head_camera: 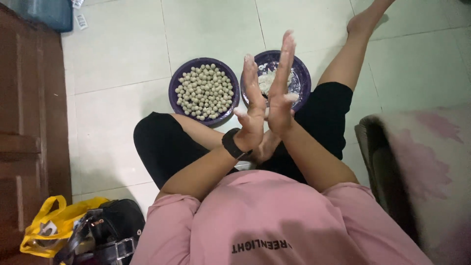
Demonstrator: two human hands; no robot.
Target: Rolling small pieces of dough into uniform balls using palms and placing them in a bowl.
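I sit on a tiled floor with my palms pressed flat together, fingers straight and pointing away from me. My left hand (252,105), with a black wristband (233,144), lies against my right hand (280,93); both are dusted with white flour. Whatever is between the palms is hidden. The hands hover over the near edge of a purple plate (305,78) holding a white lump of dough (267,81). To its left, a second purple plate (172,93) is filled with several small pale dough balls (205,91).
My left leg (157,142) is folded and my right leg (353,49) stretches past the dough plate. Brown wooden furniture (24,122) lines the left side, with a yellow bag (49,225) and a black bag (105,230) near me. A pink-patterned cushion (422,162) is at the right.
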